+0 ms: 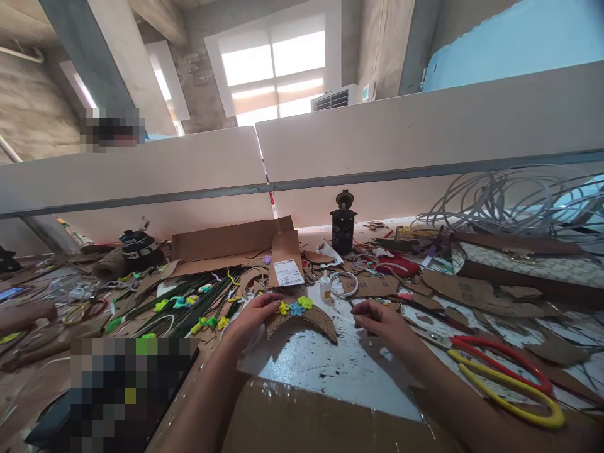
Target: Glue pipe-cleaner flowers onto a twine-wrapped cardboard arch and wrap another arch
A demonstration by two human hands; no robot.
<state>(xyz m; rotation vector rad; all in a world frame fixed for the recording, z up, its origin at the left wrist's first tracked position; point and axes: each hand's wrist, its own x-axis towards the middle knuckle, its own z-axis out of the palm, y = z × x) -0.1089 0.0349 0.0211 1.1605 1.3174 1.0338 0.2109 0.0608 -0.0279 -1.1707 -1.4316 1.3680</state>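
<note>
A brown crescent that looks wrapped in twine [319, 319] stands arched above the white work surface. Along its top sit fuzzy flowers: a yellow one, a blue flower [296, 309] and a yellow-green flower [306, 303]. My left hand [255, 318] grips the crescent's left end, fingers closed by the yellow flower [283, 308]. To the right of the crescent and apart from it, my right hand [375, 318] has its fingers partly bent and apart, with nothing visible in them. A small white glue bottle [325, 288] stands behind the crescent, beside a white ring [344, 284].
Scissors with red and yellow handles [509, 387] lie at right. Cardboard scraps [476, 292], a patterned bag [519, 267] and coiled white tubing [495, 195] are behind. A black bottle [343, 229] stands near the partition. Fuzzy flowers and green stems [189, 302] lie left, near another person's hand [28, 314].
</note>
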